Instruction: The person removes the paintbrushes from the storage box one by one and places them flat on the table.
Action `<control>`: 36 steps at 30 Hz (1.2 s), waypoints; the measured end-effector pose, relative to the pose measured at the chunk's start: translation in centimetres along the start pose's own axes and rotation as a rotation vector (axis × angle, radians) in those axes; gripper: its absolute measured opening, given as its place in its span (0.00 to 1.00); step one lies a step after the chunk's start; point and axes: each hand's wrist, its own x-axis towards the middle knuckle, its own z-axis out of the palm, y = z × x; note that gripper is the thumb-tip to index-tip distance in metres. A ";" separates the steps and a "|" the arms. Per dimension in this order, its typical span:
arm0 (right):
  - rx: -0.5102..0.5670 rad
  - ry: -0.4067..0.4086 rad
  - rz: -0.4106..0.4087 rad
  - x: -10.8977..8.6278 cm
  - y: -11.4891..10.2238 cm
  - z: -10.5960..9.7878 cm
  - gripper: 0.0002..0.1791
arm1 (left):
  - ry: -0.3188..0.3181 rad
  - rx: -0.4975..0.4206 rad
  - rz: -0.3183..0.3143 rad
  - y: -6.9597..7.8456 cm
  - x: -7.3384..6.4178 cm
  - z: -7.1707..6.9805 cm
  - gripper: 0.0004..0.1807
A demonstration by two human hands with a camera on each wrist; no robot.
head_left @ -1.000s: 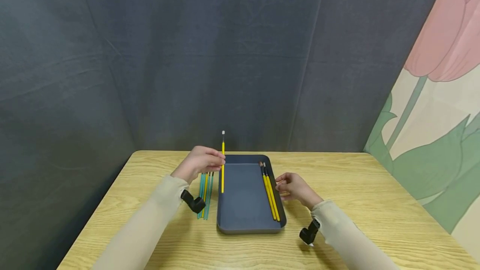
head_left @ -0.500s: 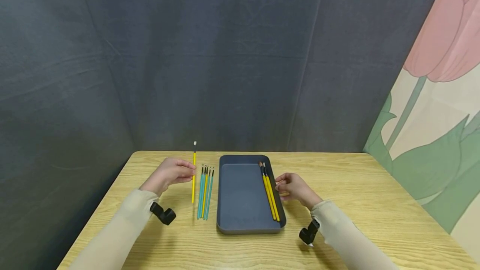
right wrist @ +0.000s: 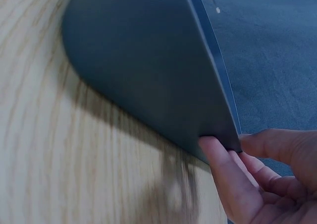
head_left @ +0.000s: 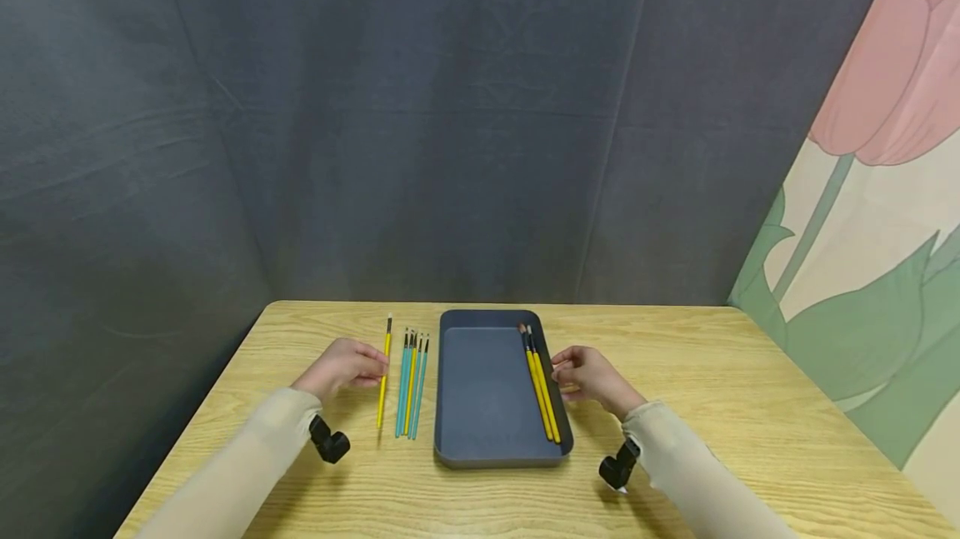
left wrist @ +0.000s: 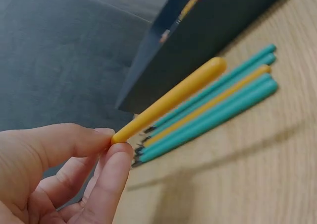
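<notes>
My left hand (head_left: 348, 366) pinches a yellow paintbrush (head_left: 382, 399) between thumb and fingers, bristles pointing away. In the left wrist view, the handle (left wrist: 173, 100) hangs above the table, its bristle end hidden behind the fingers. Just right of it lies a row of several teal paintbrushes (head_left: 421, 385) with one yellow paintbrush (head_left: 410, 393) among them. A dark grey tray (head_left: 480, 389) stands beside the row, with two yellow paintbrushes (head_left: 538, 389) along its right side. My right hand (head_left: 588, 376) holds the tray's right wall, thumb at the rim and fingers against the outer side (right wrist: 143, 60).
The wooden table (head_left: 720, 389) runs back to a dark grey curtain (head_left: 450, 147). At the right hangs a cloth with a painted tulip (head_left: 877, 72). A small black camera (head_left: 328, 441) is on each wrist.
My left hand has carried the yellow paintbrush leftward from over the tray, past the row, then lowered it toward the table. The right hand has stayed at the tray.
</notes>
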 end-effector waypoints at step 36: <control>-0.040 0.018 0.039 0.4 -0.2 0.0 0.12 | 0.020 0.066 -0.119 -1.6 2.6 2.2 0.08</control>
